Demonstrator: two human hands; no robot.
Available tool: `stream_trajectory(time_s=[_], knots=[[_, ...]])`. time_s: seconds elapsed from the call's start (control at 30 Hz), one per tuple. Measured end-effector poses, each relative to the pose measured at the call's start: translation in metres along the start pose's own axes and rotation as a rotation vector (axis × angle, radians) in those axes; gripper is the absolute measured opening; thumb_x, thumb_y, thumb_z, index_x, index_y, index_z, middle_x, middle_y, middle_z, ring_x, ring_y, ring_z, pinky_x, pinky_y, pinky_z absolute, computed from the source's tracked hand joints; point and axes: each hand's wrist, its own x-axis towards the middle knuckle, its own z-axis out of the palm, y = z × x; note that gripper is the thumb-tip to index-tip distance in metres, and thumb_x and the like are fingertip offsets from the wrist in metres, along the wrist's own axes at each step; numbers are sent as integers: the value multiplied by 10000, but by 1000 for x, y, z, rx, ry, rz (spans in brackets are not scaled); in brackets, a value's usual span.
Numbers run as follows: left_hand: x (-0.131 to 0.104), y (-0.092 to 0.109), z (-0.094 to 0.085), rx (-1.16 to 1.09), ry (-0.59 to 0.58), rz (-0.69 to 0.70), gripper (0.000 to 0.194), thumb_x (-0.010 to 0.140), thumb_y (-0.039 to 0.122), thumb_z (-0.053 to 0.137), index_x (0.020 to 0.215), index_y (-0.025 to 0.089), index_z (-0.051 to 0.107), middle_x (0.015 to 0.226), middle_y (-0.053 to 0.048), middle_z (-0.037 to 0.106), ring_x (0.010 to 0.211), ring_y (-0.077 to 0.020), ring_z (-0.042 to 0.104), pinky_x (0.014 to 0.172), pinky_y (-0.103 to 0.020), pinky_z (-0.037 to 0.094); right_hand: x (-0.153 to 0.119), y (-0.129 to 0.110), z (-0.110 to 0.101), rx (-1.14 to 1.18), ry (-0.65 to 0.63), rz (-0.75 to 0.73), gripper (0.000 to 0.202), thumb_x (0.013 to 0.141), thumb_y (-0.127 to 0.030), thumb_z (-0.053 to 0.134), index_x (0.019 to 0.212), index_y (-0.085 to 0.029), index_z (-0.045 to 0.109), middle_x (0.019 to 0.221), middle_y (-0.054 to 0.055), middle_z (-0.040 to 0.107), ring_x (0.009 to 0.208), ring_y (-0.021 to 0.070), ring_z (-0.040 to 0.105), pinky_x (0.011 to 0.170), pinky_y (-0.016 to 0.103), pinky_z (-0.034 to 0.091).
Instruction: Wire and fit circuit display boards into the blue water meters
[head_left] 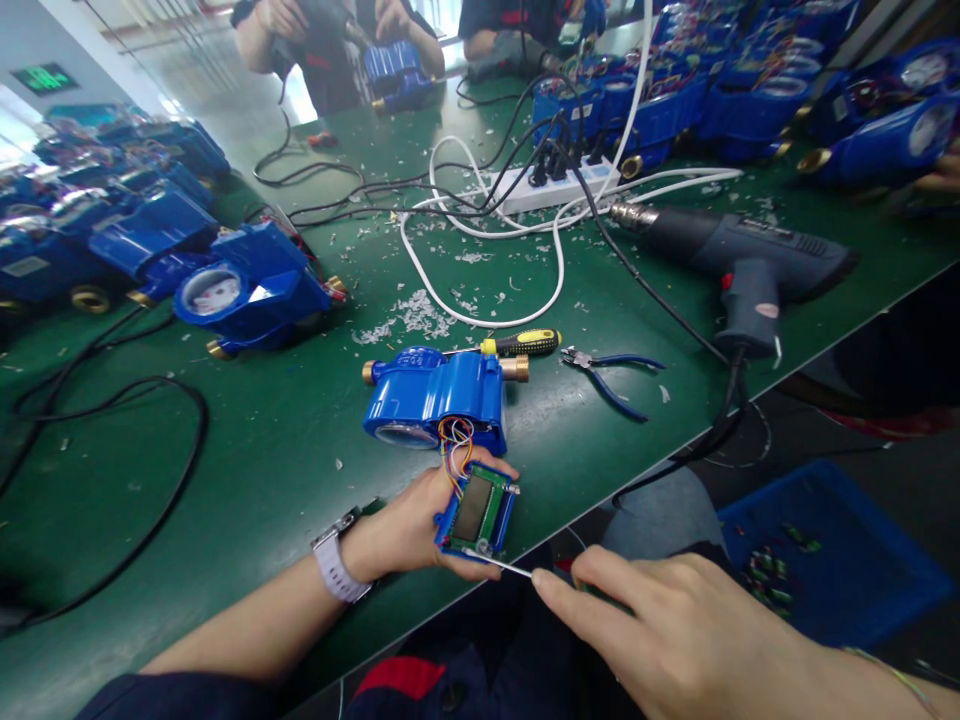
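Note:
My left hand (420,525) is wrapped round a blue-framed circuit board with a small display (474,506), near the table's front edge. Coloured wires (455,440) run from this board into a blue water meter (442,395) with brass ends, lying just beyond the hand. My right hand (652,610) grips a screwdriver whose thin metal shaft (510,568) reaches to the lower edge of the board; its handle is hidden in the fingers. Behind the meter lies a yellow and black screwdriver (523,343). Blue-handled cutting pliers (611,375) rest to its right.
A heat gun (739,255) lies at the right, its cord hanging over the edge. A power strip (555,185) with tangled cables and white scraps (412,315) sits mid-table. Blue meters (251,285) crowd both sides. A blue bin (847,540) stands below; co-workers sit opposite.

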Motion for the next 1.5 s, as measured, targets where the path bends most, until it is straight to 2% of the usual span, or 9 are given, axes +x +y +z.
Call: stream_trajectory(time_s=[0.13, 0.33, 0.57, 0.77, 1.0, 1.13, 1.3, 1.4, 1.5], knots=[[0, 1, 1, -22, 5, 6, 740, 616, 349, 858, 1226, 204, 464, 1228, -120, 575, 1141, -288, 580, 974, -406, 463, -1, -4, 0, -154, 26, -139, 361, 839, -40, 453, 1124, -122, 658, 756, 67, 707, 559, 167, 650, 424, 262, 446], [0, 2, 1, -9, -3, -16, 758, 610, 361, 862, 1234, 190, 469, 1212, -126, 564, 1127, -293, 581, 956, -393, 468, 2, -2, -1, 80, -40, 83, 333, 842, -84, 505, 1122, -192, 651, 802, 19, 691, 517, 101, 597, 450, 212, 429], [-1, 2, 2, -18, 12, -1, 746, 614, 366, 858, 1228, 191, 471, 1218, -124, 557, 1133, -288, 570, 971, -391, 451, 2, -8, -4, -149, 14, -99, 290, 866, -69, 479, 1075, -134, 669, 708, 47, 674, 550, 165, 635, 404, 262, 407], [-1, 3, 2, -33, 13, -11, 730, 615, 358, 853, 1220, 201, 475, 1212, -124, 556, 1130, -291, 571, 974, -410, 450, 0, -5, 6, 101, -22, 71, 421, 784, -85, 516, 1181, -161, 632, 791, 31, 690, 470, 117, 608, 399, 226, 426], [-3, -4, 2, -29, 10, -10, 779, 603, 353, 867, 1247, 199, 457, 1229, -132, 565, 1128, -292, 580, 968, -397, 457, -1, -14, 4, -148, 30, -67, 386, 813, -14, 468, 1131, -103, 669, 810, 94, 731, 581, 195, 686, 394, 263, 461], [-4, -1, 0, 20, 40, -23, 757, 624, 366, 859, 1252, 193, 472, 1224, -130, 568, 1107, -285, 579, 946, -387, 469, 0, -12, 10, 185, 1, 92, 435, 797, -35, 489, 1188, -133, 651, 798, 57, 703, 540, 164, 663, 412, 240, 477], [-3, 0, -1, 1, 32, -9, 741, 624, 384, 853, 1233, 196, 474, 1214, -133, 557, 1128, -296, 566, 951, -401, 466, 5, -8, 12, 676, -58, 322, 378, 861, -24, 511, 1158, -193, 673, 851, 11, 696, 754, 119, 683, 689, 184, 541], [-3, -1, -3, 0, 16, 17, 733, 644, 387, 844, 1245, 202, 468, 1224, -135, 553, 1143, -296, 565, 974, -411, 454, 4, -8, 10, 730, -62, 399, 401, 820, -15, 576, 1151, -221, 670, 998, 20, 681, 840, 113, 674, 770, 178, 542], [-3, 1, -5, 50, 4, 29, 747, 648, 396, 844, 1260, 194, 467, 1246, -146, 545, 1162, -299, 553, 1003, -422, 442, -2, -6, 8, 712, -65, 431, 387, 792, -3, 573, 1090, -231, 669, 1033, 31, 637, 823, 115, 655, 751, 199, 555]])
